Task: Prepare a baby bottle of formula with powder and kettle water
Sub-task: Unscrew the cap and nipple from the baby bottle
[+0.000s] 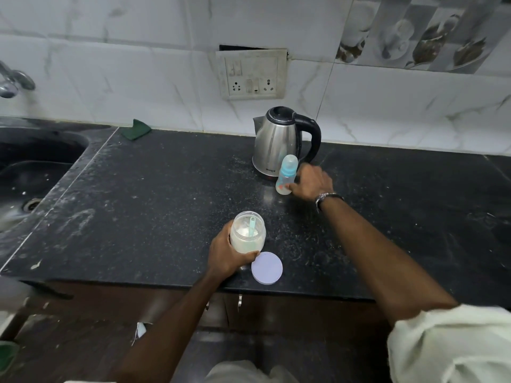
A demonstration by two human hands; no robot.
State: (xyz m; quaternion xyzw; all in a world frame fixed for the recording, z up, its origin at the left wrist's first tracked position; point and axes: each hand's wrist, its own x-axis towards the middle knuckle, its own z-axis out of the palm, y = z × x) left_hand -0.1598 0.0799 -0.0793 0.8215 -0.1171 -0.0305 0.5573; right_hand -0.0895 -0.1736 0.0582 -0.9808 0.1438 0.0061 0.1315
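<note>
**Both hands on the formula things, bottle still capped**

Left hand (225, 254) wraps its fingers and thumb around an open jar of formula powder (248, 233), which stands near the front edge of the black counter (143, 189). A pale green scoop (252, 226) stands in the white powder. The jar's round lilac lid (267, 268) lies flat just beside the jar, very close to the counter's front edge.

Further back and to the right, the right hand (311, 183) reaches to a baby bottle (286, 174) and touches its lower part; whether the fingers have closed around it cannot be told. The bottle is tilted, with its blue collar and clear cap on. It stands just in front of a steel electric kettle (279, 142) with a black handle, near the tiled wall (138, 78).

The step in hand seems to be bringing the bottle forward for filling. Next, the cap and teat would need to come off before any powder or water goes in.

For room, the counter is open between jar and bottle and to the right. A sink (36, 167) lies well to the left. The lid could easily be knocked off the front edge.
</note>
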